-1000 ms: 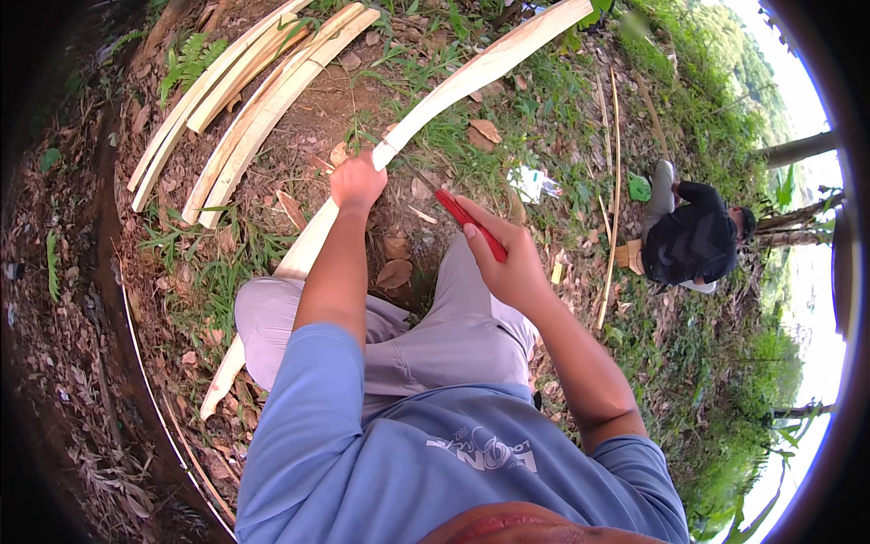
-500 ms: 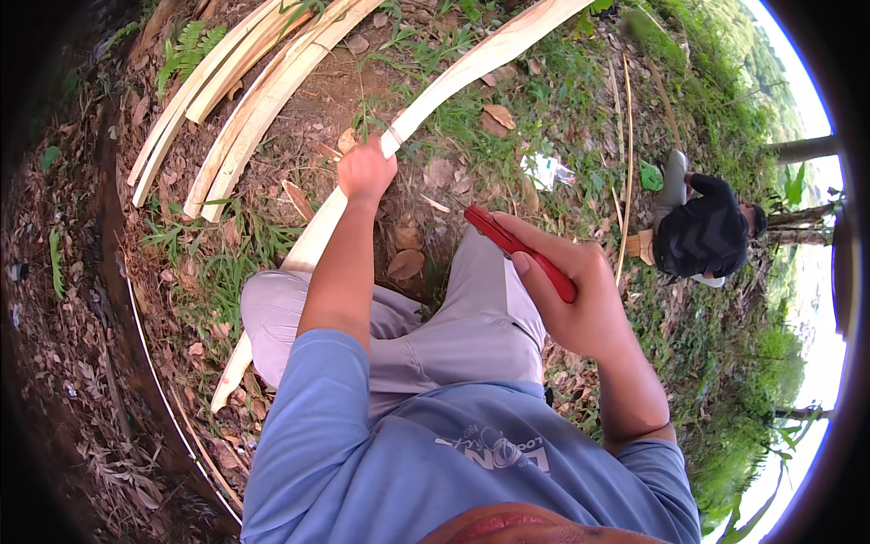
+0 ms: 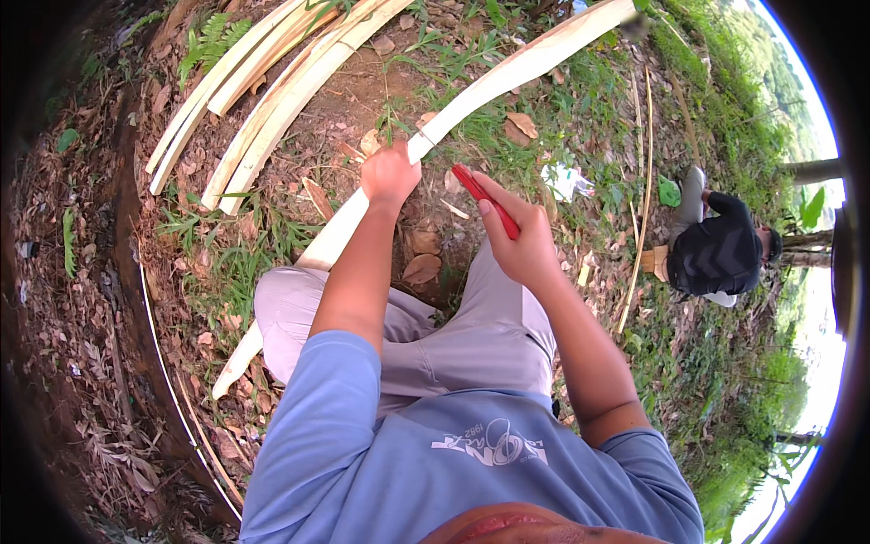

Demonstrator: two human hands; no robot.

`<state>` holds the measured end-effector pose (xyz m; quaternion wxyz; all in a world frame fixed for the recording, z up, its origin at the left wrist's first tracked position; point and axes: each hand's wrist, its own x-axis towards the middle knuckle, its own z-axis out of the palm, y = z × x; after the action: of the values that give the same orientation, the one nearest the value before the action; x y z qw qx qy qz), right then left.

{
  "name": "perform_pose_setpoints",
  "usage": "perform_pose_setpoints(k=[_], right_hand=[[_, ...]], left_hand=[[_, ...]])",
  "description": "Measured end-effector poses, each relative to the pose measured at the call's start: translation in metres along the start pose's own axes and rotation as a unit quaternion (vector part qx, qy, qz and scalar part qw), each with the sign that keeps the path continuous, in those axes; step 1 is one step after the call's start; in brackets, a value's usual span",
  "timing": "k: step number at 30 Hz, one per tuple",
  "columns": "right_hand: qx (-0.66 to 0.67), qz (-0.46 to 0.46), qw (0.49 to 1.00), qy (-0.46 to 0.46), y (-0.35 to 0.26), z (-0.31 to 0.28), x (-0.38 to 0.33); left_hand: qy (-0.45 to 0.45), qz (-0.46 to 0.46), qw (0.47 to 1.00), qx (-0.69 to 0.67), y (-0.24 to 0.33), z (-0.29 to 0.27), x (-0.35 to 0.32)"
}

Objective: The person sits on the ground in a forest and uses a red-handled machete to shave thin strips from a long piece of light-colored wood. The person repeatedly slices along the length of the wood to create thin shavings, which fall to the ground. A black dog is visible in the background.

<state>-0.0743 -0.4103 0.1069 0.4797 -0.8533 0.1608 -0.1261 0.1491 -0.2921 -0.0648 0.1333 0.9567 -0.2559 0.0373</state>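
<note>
My left hand [image 3: 391,174] is closed around a long pale wooden strip [image 3: 507,83], gripping it near its middle. The strip runs from the upper right, past my bent left leg, to a pointed end at the lower left. A thin dark line or tie crosses it just beyond my fist. My right hand [image 3: 521,238] is closed on a slim red-handled tool [image 3: 490,205], its far end pointing up and left toward the strip. Tool and strip look apart. Whether a blade is out I cannot tell.
Several more pale wooden strips [image 3: 272,118] lie on the ground at upper left. Thin poles [image 3: 646,181] and white litter [image 3: 565,182] are to the right. Another person in dark clothing [image 3: 720,245] sits at far right, beside a green bag [image 3: 669,190]. Leaves and grass surround me.
My right hand has moved left and up with the red-handled tool, closer to the strip. My left hand keeps its hold on the strip; the whole view has shifted slightly.
</note>
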Motion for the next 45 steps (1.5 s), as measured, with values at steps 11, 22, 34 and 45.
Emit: perform_pose_setpoints(k=[11,22,34,45], right_hand=[[0.04,-0.046,0.998,-0.007,0.063,0.016,0.01],[-0.021,-0.034,0.999,-0.001,0.057,-0.07,-0.137],[0.024,-0.104,0.991,0.086,0.021,-0.048,-0.177],[-0.003,-0.021,0.975,0.223,0.018,-0.148,-0.28]], left_hand=[[-0.019,-0.009,0.999,-0.028,-0.004,0.0,0.001],[-0.035,-0.022,0.998,-0.037,0.0,-0.007,-0.007],[-0.008,0.087,0.992,0.087,0.008,-0.01,-0.005],[0.002,0.023,1.0,-0.008,-0.007,0.015,0.003]])
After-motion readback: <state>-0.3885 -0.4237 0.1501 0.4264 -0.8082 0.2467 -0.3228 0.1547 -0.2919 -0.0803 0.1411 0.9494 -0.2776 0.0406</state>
